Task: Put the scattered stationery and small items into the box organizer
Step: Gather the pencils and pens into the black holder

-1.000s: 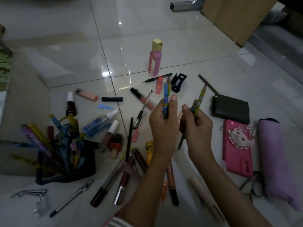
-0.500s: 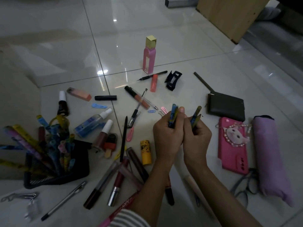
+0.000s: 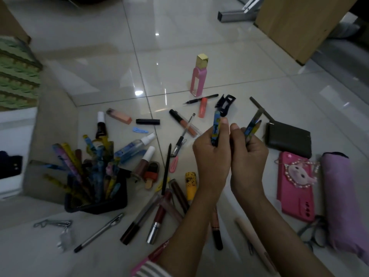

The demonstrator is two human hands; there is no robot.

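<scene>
Head view: black mesh organizer [image 3: 99, 206], at left, holds many upright pencils [image 3: 95, 168]. The left hand [image 3: 211, 156] has its grip closed around a blue pencil [image 3: 216, 124]; the right hand [image 3: 249, 156] has its grip around patterned pencils [image 3: 252, 126]. Both hover over the glossy tiled floor [image 3: 99, 80], strewn with pens [image 3: 98, 232] and cosmetics [image 3: 157, 222]; a wooden cabinet [image 3: 295, 23] stands beyond.

Two bare hands hold patterned pencils above a glossy white tile floor [image 3: 99, 56].
Right of the black mesh box organizer [image 3: 95, 206], the left hand [image 3: 211, 156] grips a blue patterned pencil [image 3: 216, 124] and the right hand [image 3: 248, 154] grips a small pencil bunch [image 3: 252, 127]; farther right lies a pink phone case [image 3: 295, 196].
</scene>
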